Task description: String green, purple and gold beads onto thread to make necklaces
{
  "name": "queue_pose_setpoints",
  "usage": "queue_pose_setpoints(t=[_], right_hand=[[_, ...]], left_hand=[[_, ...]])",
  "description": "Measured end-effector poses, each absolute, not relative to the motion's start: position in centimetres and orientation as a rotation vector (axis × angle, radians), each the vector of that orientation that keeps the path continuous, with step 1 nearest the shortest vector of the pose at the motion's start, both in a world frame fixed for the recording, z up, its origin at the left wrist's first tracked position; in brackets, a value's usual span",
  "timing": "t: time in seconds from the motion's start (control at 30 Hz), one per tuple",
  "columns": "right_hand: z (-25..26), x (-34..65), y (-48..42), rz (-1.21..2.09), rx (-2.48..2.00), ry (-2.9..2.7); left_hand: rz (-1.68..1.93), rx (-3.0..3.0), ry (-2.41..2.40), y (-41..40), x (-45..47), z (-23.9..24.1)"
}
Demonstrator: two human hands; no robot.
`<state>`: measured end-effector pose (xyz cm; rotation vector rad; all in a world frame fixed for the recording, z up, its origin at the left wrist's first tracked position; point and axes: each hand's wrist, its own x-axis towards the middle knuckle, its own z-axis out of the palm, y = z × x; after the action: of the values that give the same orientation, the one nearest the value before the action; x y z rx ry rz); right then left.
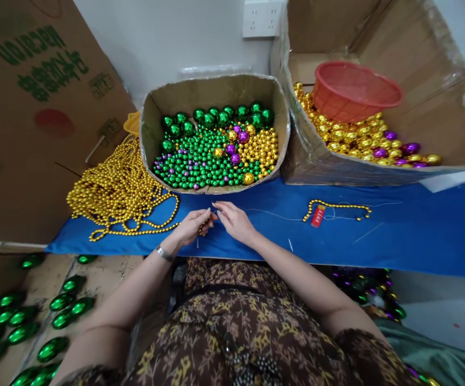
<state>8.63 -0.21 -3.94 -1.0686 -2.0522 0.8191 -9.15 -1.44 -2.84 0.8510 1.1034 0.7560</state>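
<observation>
My left hand point(194, 225) and my right hand point(236, 221) meet above the front of the blue cloth, fingertips close together. The fingers of my left hand are closed on a gold bead strand point(203, 230), a bit of which shows below them. A thin thread point(272, 213) is pinched in my right hand and trails off to the right. It runs towards a short gold bead string point(332, 205) lying by a red tag point(318, 216). What exactly sits between the fingertips is too small to make out.
Beyond my hands stands a cut-down carton point(215, 190) of green, gold and purple beads. Right of it, a larger box point(377, 170) holds gold beads and a red basket point(353, 96). Gold bead chains point(112, 187) are heaped at left. Green balls point(61, 303) lie lower left.
</observation>
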Motion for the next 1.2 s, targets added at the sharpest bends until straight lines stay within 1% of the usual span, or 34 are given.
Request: queue_pose_setpoints(t=[0.13, 0.4, 0.53, 0.7, 0.87, 1.2], right_hand=[[-4.2, 8.6, -0.1, 0.808, -1.181, -2.146], [-4.1, 9.8, 0.1, 0.818, -1.237, -2.139], [-4.6, 9.8, -0.2, 0.757, -1.307, -2.101], [-4.8, 9.5, -1.2, 0.682, -1.201, -1.982], [-5.4, 9.1, -1.9, 0.645, -1.092, -1.992], [-6.5, 8.8, -1.7, 0.271, -1.115, -2.355]], left_hand=[[0.714, 0.831, 1.096, -1.7, -9.3, -3.2], [0.710, 0.775, 1.101, -2.1, -9.7, -3.5], [0.719, 0.750, 1.088, -2.1, -9.4, -3.8], [0.751, 0.747, 1.105, -2.0, -9.2, -4.1], [0.781, 0.739, 1.109, -2.1, -9.0, -4.1], [0.834, 0.691, 1.101, -2.1, -8.5, -3.6]])
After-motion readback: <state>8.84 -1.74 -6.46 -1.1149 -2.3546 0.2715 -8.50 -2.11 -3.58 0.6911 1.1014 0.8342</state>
